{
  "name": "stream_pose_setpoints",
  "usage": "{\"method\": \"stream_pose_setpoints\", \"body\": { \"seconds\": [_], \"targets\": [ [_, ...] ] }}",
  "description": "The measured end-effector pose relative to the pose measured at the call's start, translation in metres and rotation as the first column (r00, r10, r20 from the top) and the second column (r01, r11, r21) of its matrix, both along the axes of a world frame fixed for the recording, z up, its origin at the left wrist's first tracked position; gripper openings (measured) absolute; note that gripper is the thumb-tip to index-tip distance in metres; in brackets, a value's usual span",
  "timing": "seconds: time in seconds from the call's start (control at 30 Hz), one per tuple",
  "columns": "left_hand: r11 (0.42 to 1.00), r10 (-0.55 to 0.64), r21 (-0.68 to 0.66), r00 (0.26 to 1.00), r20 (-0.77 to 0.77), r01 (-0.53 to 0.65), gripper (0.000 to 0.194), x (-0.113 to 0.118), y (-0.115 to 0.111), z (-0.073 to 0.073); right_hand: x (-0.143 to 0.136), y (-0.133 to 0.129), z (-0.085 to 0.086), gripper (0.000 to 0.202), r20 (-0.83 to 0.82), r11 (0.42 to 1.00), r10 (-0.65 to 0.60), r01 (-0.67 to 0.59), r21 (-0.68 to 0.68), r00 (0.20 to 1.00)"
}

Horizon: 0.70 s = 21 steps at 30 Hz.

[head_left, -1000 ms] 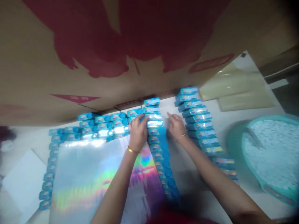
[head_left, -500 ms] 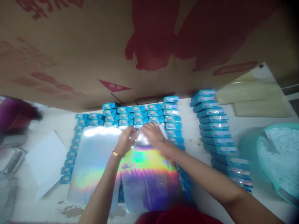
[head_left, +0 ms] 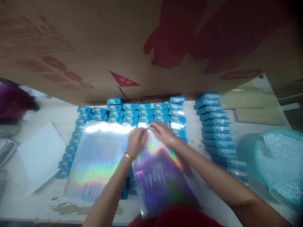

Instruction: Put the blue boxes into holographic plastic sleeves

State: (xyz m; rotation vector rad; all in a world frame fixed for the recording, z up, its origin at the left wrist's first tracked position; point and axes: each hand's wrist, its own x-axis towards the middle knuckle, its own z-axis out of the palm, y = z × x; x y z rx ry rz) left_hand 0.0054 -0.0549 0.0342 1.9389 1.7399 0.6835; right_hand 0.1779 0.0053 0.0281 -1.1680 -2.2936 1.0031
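Observation:
My left hand (head_left: 137, 142) and my right hand (head_left: 161, 131) meet at the top edge of a shiny rainbow sheet (head_left: 163, 179), their fingers pinched on it close together. The sheet slopes down toward my body and bends between the hands. Left of it, a second silvery sheet (head_left: 94, 157) lies flat over rows of blue packs (head_left: 145, 112). More of these packs show behind both hands and along the left side.
A large printed cardboard box (head_left: 94, 47) stands behind the packs. To the right are a column of blue packs (head_left: 216, 128) and a turquoise tub (head_left: 262, 167) of pale flakes. White paper (head_left: 42, 157) lies at left; a dark red shape (head_left: 16, 101) is beyond it.
Both hands have moved slightly right with the rainbow sheet, which is now lifted off and apart from the silvery sheet. More packs show between the two sheets.

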Motion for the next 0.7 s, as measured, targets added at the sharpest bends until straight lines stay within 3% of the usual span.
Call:
{"method": "stream_pose_setpoints", "body": {
  "seconds": [0.13, 0.23, 0.3, 0.37, 0.5, 0.6, 0.7],
  "targets": [
    [0.959, -0.024, -0.259, 0.945, 0.326, 0.114, 0.024, -0.013, 0.003, 0.012, 0.010, -0.004, 0.011, 0.028, -0.041, 0.991, 0.115, -0.112, 0.074, 0.993],
    [0.928, -0.021, -0.335, 0.917, 0.398, 0.167, 0.025, -0.015, 0.006, 0.018, 0.015, -0.002, 0.015, 0.027, -0.084, 0.988, 0.150, -0.147, 0.047, 0.985],
    [0.956, -0.071, -0.249, 0.948, 0.311, 0.153, 0.021, -0.012, 0.007, 0.019, 0.014, 0.000, 0.013, 0.026, -0.070, 0.991, 0.134, -0.133, 0.021, 0.989],
    [0.987, -0.133, -0.077, 0.983, 0.125, 0.144, 0.017, -0.006, 0.005, 0.016, 0.013, 0.002, 0.008, 0.026, -0.038, 0.994, 0.112, -0.112, -0.002, 0.993],
    [0.975, -0.130, 0.148, 0.966, -0.222, 0.165, 0.019, 0.004, -0.005, 0.005, 0.009, 0.004, -0.003, 0.026, -0.011, 0.997, 0.068, -0.068, -0.041, 0.998],
    [0.969, -0.097, 0.188, 0.947, -0.306, 0.160, 0.022, 0.007, -0.014, 0.000, 0.006, 0.002, -0.008, 0.024, 0.017, 0.999, 0.019, -0.019, -0.043, 1.000],
    [0.971, -0.097, 0.181, 0.952, -0.290, 0.154, 0.017, 0.010, -0.028, 0.007, 0.003, -0.002, -0.012, 0.023, 0.074, 1.000, -0.017, 0.017, -0.001, 0.997]
  ]
}}
